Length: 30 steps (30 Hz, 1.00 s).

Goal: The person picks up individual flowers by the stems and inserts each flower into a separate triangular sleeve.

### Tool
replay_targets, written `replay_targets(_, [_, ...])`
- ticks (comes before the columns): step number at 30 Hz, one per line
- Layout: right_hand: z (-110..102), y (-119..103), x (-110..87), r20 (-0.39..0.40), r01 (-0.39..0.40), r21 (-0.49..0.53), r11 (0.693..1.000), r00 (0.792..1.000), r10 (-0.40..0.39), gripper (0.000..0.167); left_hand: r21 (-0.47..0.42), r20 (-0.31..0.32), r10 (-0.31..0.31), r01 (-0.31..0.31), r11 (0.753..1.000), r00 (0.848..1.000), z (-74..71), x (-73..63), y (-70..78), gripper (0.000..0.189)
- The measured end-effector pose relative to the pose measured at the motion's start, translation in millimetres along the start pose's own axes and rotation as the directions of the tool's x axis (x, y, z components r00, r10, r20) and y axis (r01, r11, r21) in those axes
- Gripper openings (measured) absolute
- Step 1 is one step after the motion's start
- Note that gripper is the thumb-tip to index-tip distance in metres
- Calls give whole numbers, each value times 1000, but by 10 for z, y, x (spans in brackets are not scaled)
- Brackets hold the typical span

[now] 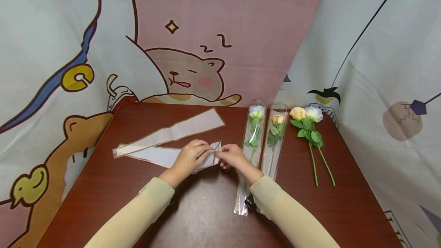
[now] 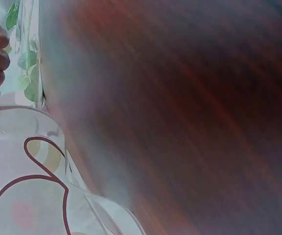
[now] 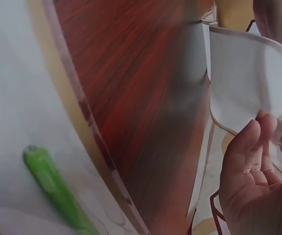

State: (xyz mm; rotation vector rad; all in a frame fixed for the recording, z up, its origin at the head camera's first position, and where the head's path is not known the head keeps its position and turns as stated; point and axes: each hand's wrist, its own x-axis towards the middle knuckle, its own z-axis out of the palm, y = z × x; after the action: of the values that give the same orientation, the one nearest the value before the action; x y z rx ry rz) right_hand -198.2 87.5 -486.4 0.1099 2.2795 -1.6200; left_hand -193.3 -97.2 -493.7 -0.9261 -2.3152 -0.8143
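Note:
Both hands meet at the raised end of a flat white flower sleeve (image 1: 165,156) with a thin pinkish-gold border. My left hand (image 1: 189,159) pinches that end from the left. From the right, my right hand (image 1: 236,158) pinches the edge with thumb and fingers; the right wrist view has the sleeve (image 3: 248,73) bowed up beside the right hand (image 3: 253,186). The exact grip of the fingertips is partly hidden. Another sleeve (image 1: 179,129) lies behind, crossing the first at its left end.
Right of the hands lie two clear sleeves, one holding a white rose (image 1: 256,112), the other a peach rose (image 1: 277,119). Farther right rest a loose peach rose (image 1: 298,113) and a loose white rose (image 1: 314,114). Printed cloth (image 1: 258,30) hangs around the brown table (image 1: 206,217).

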Motion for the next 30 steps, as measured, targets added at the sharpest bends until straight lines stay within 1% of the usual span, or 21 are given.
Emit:
replay_targets(4, [-13,-10,-24,-21,17,-68,998,1000,-19,12,3,10,-4,4,1000,1000,-6,5,8,7])
replay_targets(7, [-22,-10,-28,-19,18,-98,995,1000,-20,7,-2,11,-5,5,1000,1000,0,4,5,8])
replay_targets(11, [-14,12,3,13,-11,-56,998,1000,12,12,-3,11,6,-6,1000,1000,12,-2,2,8])
replay_targets(15, [-5,37,41,21,-36,-28,999,999,36,16,5,13,7,-7,1000,1000,18,-5,-4,8])
replay_targets(18, [-5,59,59,9,-34,-40,999,999,35,15,7,13,3,-3,1000,1000,15,-3,-9,9])
replay_targets(22, [-10,81,72,-6,-4,-64,998,1000,4,19,5,11,6,-6,1000,1000,9,4,-13,10])
replay_targets(26, [-43,54,56,38,-2,-46,999,999,4,19,8,21,-3,2,1000,1000,9,3,-24,9])
replay_targets(30, [-193,2,3,94,-38,-5,999,995,38,26,8,22,-13,13,1000,1000,1,2,-43,8])
